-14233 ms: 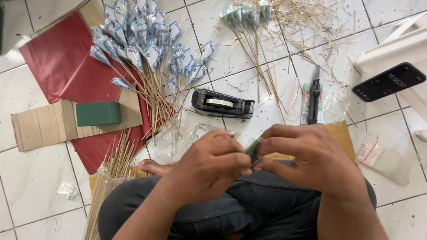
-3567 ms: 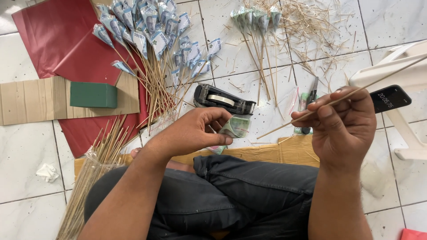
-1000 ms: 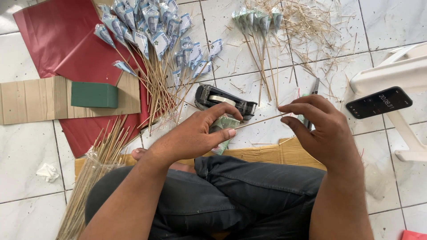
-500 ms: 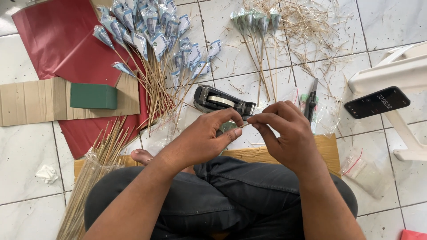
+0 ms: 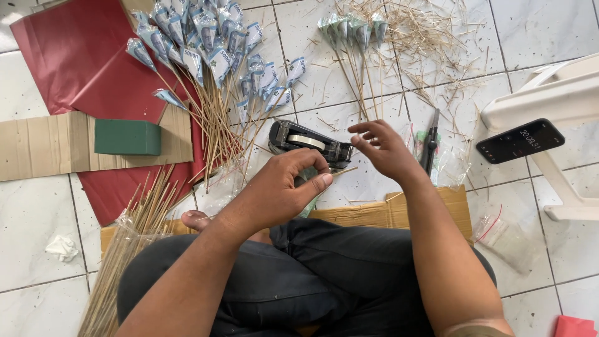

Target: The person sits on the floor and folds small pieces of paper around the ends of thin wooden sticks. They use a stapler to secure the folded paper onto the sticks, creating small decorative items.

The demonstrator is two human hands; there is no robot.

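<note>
Hands apart now vs half a sec ago, when joined over the work. Left hand point(image 5: 284, 187): fingers point(image 5: 312, 184) pinched on folded banknote point(image 5: 307, 173) w/ thin stick point(image 5: 343, 170) poking out right. Right hand point(image 5: 384, 146): fingers point(image 5: 362, 128) spread, empty, just above 1 black tape dispenser point(image 5: 309, 142). Beyond: 1 cutter point(image 5: 430, 143), 1 green foam block point(image 5: 128, 137), 2 bunches of finished sticks point(image 5: 212, 56) on floor; exact stick count unclear.

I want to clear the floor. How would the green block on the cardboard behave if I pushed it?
The green block lies flat on its broad face on the cardboard, so it would likely slide, not roll or tip. Its matte, foam-like look suggests it is light and may dent under firm fingers.
</note>
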